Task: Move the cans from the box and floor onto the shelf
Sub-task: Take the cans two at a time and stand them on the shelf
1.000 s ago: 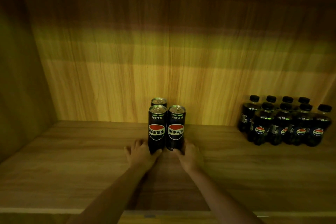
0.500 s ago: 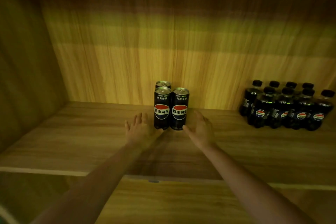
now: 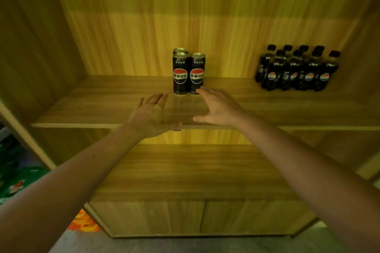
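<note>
Three tall black cans stand upright together on the wooden shelf [image 3: 102, 100], near its back wall: a front left can [image 3: 180, 74], a front right can [image 3: 197, 73], and a third can [image 3: 180, 50] behind them showing mostly its top. My left hand [image 3: 152, 115] hovers open over the shelf's front edge, a little short of the cans. My right hand [image 3: 219, 107] is open too, fingers spread, its fingertips close to the base of the front right can; contact is unclear. Neither hand holds anything.
A cluster of several small dark bottles [image 3: 296, 70] stands at the shelf's right end. A lower shelf board [image 3: 195, 170] and cabinet doors [image 3: 201, 215] lie below. Green packaging [image 3: 14, 183] and an orange item [image 3: 82, 222] sit on the floor at left.
Both hands have let go of the two front cans and drawn back toward the shelf's front edge, fingers spreading. The view has pulled back and dipped, showing the lower shelf and floor.
</note>
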Demonstrator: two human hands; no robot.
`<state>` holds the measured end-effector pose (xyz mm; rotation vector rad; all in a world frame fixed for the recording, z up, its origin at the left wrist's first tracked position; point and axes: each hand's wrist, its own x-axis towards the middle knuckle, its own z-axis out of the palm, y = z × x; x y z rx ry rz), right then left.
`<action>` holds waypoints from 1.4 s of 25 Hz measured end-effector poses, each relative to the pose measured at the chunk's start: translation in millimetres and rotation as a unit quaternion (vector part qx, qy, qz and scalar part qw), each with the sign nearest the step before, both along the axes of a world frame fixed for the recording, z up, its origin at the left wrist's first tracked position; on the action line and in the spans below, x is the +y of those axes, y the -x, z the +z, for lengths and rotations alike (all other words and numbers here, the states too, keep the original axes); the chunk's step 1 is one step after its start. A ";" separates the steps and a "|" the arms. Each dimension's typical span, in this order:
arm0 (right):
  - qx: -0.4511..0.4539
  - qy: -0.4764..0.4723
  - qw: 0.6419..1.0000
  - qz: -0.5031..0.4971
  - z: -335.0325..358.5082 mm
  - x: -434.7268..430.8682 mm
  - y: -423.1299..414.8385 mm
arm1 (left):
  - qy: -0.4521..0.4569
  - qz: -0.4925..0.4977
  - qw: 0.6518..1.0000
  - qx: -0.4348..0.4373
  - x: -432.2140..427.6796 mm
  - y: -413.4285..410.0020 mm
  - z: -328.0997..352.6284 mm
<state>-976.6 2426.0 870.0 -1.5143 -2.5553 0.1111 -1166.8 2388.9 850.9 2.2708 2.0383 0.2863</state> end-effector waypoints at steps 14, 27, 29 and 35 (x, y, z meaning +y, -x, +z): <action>0.006 0.099 0.992 -0.081 -202.4 -163.2 -13.0 | -0.028 -0.108 0.993 -0.041 -158.2 -0.4 -205.0; 0.093 0.322 0.936 -0.109 -648.6 -247.4 -36.9 | 0.288 -0.057 0.951 -0.097 -246.1 -11.2 -654.2; 0.156 0.378 0.900 -0.152 -726.7 -256.1 -41.0 | 0.344 0.008 0.920 -0.189 -251.7 -11.1 -728.5; 0.140 0.414 0.888 -0.148 -907.4 -276.7 -60.5 | 0.368 0.048 0.902 -0.218 -260.7 -29.4 -887.0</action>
